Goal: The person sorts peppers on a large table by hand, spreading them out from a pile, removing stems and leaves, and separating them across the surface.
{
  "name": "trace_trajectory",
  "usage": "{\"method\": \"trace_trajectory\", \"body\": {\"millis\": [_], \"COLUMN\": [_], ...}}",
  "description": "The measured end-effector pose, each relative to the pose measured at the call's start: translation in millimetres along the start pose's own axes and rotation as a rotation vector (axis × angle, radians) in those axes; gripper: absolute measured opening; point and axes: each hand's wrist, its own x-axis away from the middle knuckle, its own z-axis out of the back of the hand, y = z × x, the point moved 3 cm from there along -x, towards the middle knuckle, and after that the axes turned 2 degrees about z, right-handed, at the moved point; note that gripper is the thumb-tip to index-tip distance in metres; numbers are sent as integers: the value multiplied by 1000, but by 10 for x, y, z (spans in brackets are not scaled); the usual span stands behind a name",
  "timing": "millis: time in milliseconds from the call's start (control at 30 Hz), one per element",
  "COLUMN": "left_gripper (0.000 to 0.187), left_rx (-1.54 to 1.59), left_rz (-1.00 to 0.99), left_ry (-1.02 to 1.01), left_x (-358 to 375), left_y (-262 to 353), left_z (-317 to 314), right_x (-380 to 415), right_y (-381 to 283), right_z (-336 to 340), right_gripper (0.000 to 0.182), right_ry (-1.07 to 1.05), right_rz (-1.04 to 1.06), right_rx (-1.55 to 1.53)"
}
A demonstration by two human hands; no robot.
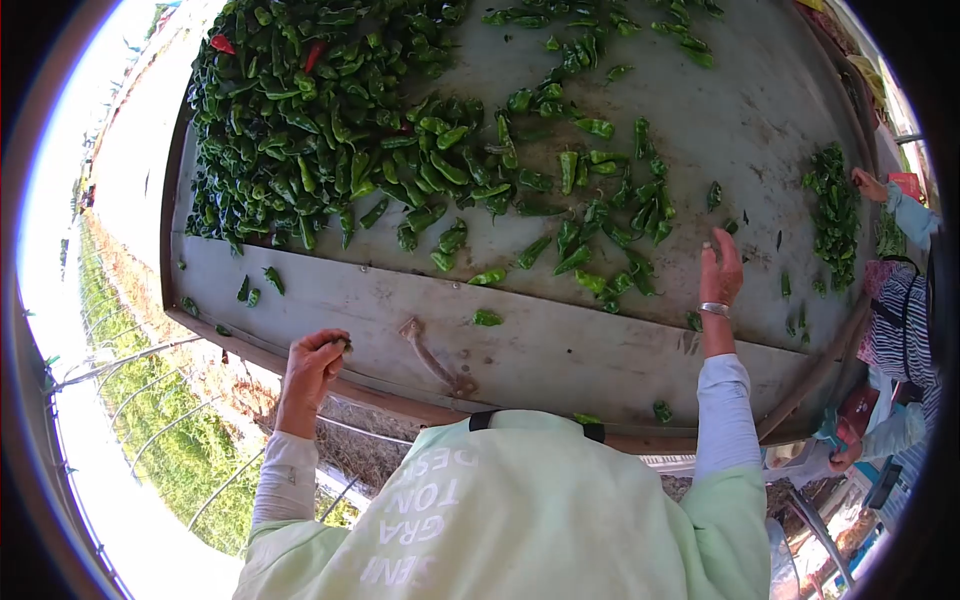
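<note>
My left hand [312, 372] is closed, thumb and fingers pinched together over the near edge of the metal table [620, 350]. Something small and dark shows at its fingertips, too small to name. My right hand [722, 278], with a bracelet at the wrist, hovers over the right part of the table, fingers apart. Just past its fingertips lies a small dark green pepper [731, 226]; I see no grip on it. Loose green peppers [600, 235] are scattered left of my right hand. A large pile of green peppers [320, 130] fills the far left, with a few red ones.
Another person's hand [868, 185] is beside a smaller pepper heap [832, 215] at the right edge. A second hand [847, 445] shows lower right. A stick-like piece [435, 358] lies on the near ledge. A raised rim [172, 200] bounds the left side.
</note>
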Motion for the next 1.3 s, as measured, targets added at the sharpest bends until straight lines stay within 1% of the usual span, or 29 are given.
{"method": "trace_trajectory", "body": {"millis": [33, 67, 100, 133, 167, 200, 267, 300, 333, 400, 467, 500, 533, 567, 600, 667, 700, 733, 767, 800, 833, 867, 900, 1000, 1067, 1133, 1200, 1267, 1300], "left_gripper": [14, 21, 34, 40, 45, 45, 45, 27, 27, 12, 11, 12, 13, 16, 16, 26, 26, 30, 35, 35, 34, 33, 33, 30, 26, 25, 23, 22, 22], "left_rx": [-8, -33, -185, -638, -1095, -1090, -1049, -1158, -1149, -345, -322, -235, -147, -64, -62, 230, 232, 257, 279, 275, 287, 300, 297, 217, 69, 47, 28, 50, 51], "left_rz": [59, 143, 285, 206, 108, 106, 90, -193, -197, 51, -5, -72, -135, -156, -159, -110, -105, -86, -68, -62, -38, -14, -8, -21, -116, -139, -159, -153, -150], "left_ry": [106, 218, 323, 458, 579, 571, 669, 693, 687, 664, 583, 533, 487, 344, 334, 70, 67, -42, -149, -145, -194, -246, -249, -287, -234, -218, -213, -203, -207], "left_x": [196, 390, 596, 779, 831, 858, 964, 882, 840, 648, 553, 514, 516, 565, 576, 527, 466, 396, 344, 320, 293, 256, 218, 129, 45, -51, -113, -135, -145], "left_y": [-231, -502, -697, -1129, -1460, -1464, -1435, -1488, -1458, -1145, -951, -864, -761, -600, -495, -380, -373, -390, -388, -363, -335, -308, -285, -240, -204, -188, -174, -174, -190], "left_z": [426, 876, 1226, 1862, 2262, 2253, 2241, 2264, 2162, 1651, 1324, 1147, 964, 713, 522, 148, 47, -72, -190, -294, -434, -562, -645, -829, -887, -911, -960, -1005, -1027], "right_x": [13, 1, -23, -45, -85, -123, -171, -200, -219, -229, -240, -234, -212, -180, -156, -115, -83, -33, 1, 88, 147, 196, 240, 304, 304, 321, 336, 344, 348], "right_y": [-30, -71, -131, -217, -445, -782, -1462, -1685, -1915, -2004, -2059, -2044, -2044, -2020, -1900, -1642, -1544, -1459, -1384, -1293, -1208, -1114, -1040, -871, -690, -540, -493, -521, -558], "right_z": [64, 67, 41, -8, -111, -228, -516, -711, -856, -1265, -1341, -1320, -1301, -1287, -1293, -1206, -1106, -973, -808, -721, -662, -610, -537, -325, -230, -127, -38, 34, 62], "right_gripper": [31, 31, 31, 30, 29, 29, 29, 29, 35, 41, 44, 44, 43, 41, 41, 38, 35, 35, 33, 32, 32, 31, 31, 31, 30, 31, 31, 31, 31], "right_ry": [62, 63, 78, 93, 39, -15, -143, -159, -249, -317, -422, -409, -402, -396, -389, -167, -194, -198, -275, -345, -346, -329, -309, -258, -246, -237, -232, -297, -294], "right_rz": [5, 11, 0, -12, 45, 100, 204, 285, 328, 281, 187, 179, 210, 241, 239, 406, 274, 269, -71, -422, -429, -472, -514, -501, -508, -621, -607, -588, -589], "right_rx": [96, 105, 26, -55, -157, -258, -247, -218, -61, 274, 358, 373, 346, 316, 322, -94, -229, -224, -473, -716, -718, -895, -1071, -1073, -1018, -1016, -1044, -1169, -1165]}}
